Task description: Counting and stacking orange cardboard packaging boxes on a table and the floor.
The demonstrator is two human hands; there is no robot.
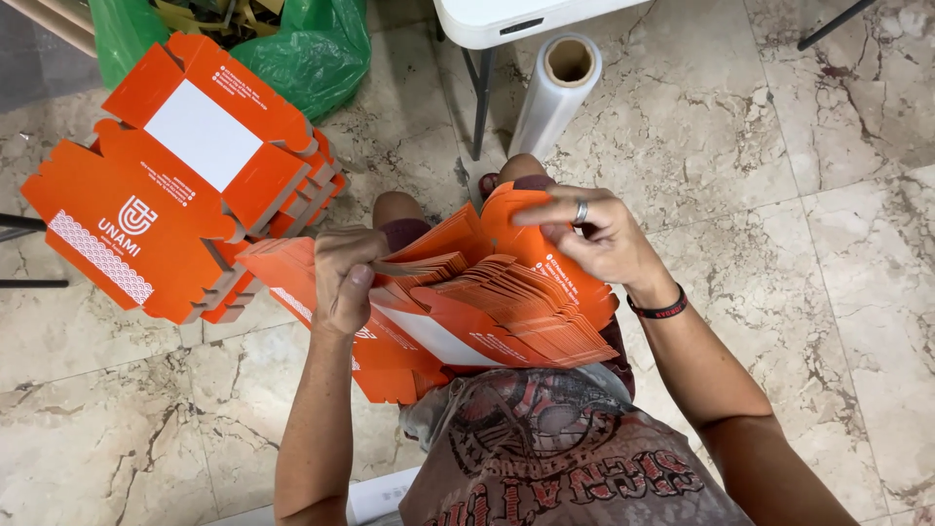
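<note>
A seated person holds a thick sheaf of flat orange carton blanks (487, 312) across the lap, near the middle of the view, the sheets fanned out so their edges splay toward the right. The left hand (343, 278) is closed around the left part of the sheaf, thumb pressed on the top sheets and fingers wrapped under. The right hand (596, 237), wearing a ring and a dark wristband (658, 309), is partly open, its fingers curled over the far edge of one blank and lifting it up from the rest, the index finger stretched along the fold. To the left, on the marble floor (760, 146), sits a second stack of orange blanks (185, 185) with white panels, laid flat and slightly staggered, well apart from the hands. Behind it, at the far left, lies a green plastic bag (312, 49). Farther off, a roll of clear stretch film (555, 93) leans beside the leg of a white folding table (497, 19).
</note>
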